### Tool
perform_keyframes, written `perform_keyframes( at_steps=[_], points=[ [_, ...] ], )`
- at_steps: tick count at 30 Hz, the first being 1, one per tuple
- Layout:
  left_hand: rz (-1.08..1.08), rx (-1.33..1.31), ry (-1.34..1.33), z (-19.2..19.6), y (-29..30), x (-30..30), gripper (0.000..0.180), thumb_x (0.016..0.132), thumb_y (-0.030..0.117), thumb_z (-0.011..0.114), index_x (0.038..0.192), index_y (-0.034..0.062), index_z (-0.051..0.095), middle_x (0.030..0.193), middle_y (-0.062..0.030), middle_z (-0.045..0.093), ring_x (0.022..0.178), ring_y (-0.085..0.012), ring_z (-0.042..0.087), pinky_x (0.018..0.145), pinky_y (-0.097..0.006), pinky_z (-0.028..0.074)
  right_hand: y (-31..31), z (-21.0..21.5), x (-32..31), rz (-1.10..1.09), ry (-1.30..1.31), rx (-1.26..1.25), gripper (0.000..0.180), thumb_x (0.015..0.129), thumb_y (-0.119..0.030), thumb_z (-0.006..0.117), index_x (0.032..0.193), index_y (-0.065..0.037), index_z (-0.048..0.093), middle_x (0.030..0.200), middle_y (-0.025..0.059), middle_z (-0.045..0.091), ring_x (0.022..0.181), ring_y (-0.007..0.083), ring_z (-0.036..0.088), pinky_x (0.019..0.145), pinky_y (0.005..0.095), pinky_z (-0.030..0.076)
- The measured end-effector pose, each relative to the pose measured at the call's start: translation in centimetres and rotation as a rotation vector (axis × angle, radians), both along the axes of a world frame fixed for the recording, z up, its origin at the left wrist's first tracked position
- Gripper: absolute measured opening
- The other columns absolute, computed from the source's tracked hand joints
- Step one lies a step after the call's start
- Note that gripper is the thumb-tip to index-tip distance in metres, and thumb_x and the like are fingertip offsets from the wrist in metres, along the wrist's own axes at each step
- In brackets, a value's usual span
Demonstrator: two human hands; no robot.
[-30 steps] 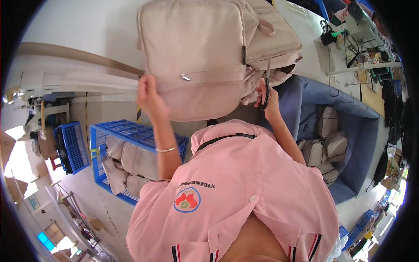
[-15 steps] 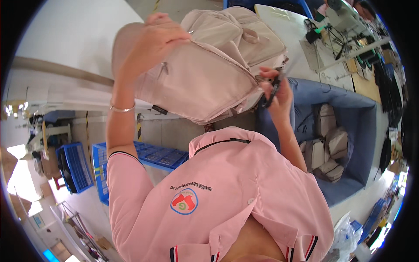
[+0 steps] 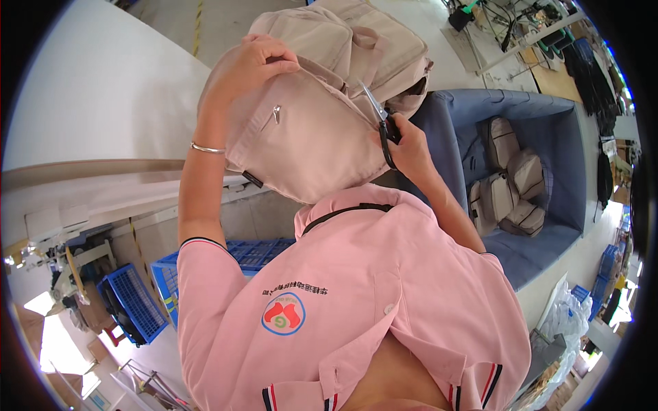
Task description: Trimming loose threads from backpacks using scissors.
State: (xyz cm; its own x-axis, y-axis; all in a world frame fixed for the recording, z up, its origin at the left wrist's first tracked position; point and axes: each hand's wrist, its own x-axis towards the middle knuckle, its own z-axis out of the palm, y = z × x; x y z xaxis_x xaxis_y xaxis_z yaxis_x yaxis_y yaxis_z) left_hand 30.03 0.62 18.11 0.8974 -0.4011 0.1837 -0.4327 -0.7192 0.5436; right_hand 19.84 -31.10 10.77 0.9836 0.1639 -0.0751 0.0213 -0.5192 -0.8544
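I hold a beige backpack (image 3: 308,137) up over the white worktable (image 3: 103,89). My left hand (image 3: 250,65) grips its upper edge near a zip pocket, with a thin bracelet on that wrist. My right hand (image 3: 408,147) is shut on small black-handled scissors (image 3: 380,116), whose blades point up against the bag's side seam. My pink short-sleeved shirt (image 3: 343,301) fills the lower part of the view.
A large blue fabric bin (image 3: 548,226) at my right holds several more beige backpacks (image 3: 510,185). Blue plastic crates (image 3: 133,301) stand on the floor at my left, under the table edge. Cluttered workbenches with cables sit at the far upper right.
The backpack has been turned and tilted, and my left hand has moved from its lower left side to its top edge. My right hand has brought the scissors up against the bag's side.
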Motion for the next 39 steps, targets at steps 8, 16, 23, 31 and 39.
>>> perform_keyframes(
  at_steps=[8,16,23,31,39],
  points=[
    [-0.049,-0.076,0.022,-0.8,1.7,0.2,0.015,0.085,0.025,0.071,0.086,0.0103,0.073,0.077,0.0029,0.066,0.094,-0.0165,0.055,0.090,-0.029,0.043,-0.6,0.9,-1.3,0.153,-0.342,-0.522,0.061,0.074,-0.049,0.080,0.098,0.003,0.058,0.098,0.0140,0.058,0.099,0.0338,0.059,0.072,0.0429,0.052],
    [-0.112,-0.064,-0.004,-0.9,1.6,0.2,0.015,0.086,0.026,0.071,0.083,0.0105,0.072,0.076,0.0021,0.065,0.090,-0.0154,0.056,0.092,-0.030,0.042,0.8,1.4,0.3,0.175,-0.429,-0.638,0.062,0.074,-0.053,0.079,0.089,0.002,0.055,0.093,0.0154,0.059,0.092,0.0333,0.063,0.067,0.0426,0.053],
    [-0.179,-0.148,-0.017,-0.8,1.8,0.3,0.018,0.088,0.025,0.070,0.082,0.0085,0.071,0.074,0.0005,0.063,0.083,-0.0164,0.055,0.094,-0.030,0.040,1.0,0.7,-0.3,0.199,-0.432,-0.613,0.062,0.077,-0.056,0.075,0.089,0.002,0.055,0.085,0.0166,0.062,0.076,0.0347,0.067,0.060,0.0423,0.053],
    [-0.175,-0.135,0.000,-0.9,2.1,0.5,0.020,0.087,0.028,0.071,0.082,0.0089,0.072,0.075,0.0019,0.064,0.086,-0.0152,0.055,0.092,-0.029,0.040,0.9,-0.9,-0.5,0.214,-0.445,-0.573,0.061,0.080,-0.057,0.073,0.087,0.001,0.054,0.083,0.0177,0.064,0.067,0.0350,0.067,0.056,0.0427,0.052],
    [-0.200,-0.169,0.065,-1.3,2.2,0.7,0.018,0.086,0.028,0.073,0.083,0.0102,0.073,0.078,0.0047,0.065,0.093,-0.0123,0.054,0.089,-0.028,0.042,1.8,0.9,0.0,0.197,-0.430,-0.564,0.057,0.079,-0.053,0.075,0.088,-0.001,0.054,0.084,0.0153,0.061,0.079,0.0352,0.066,0.062,0.0420,0.052]
  ],
)
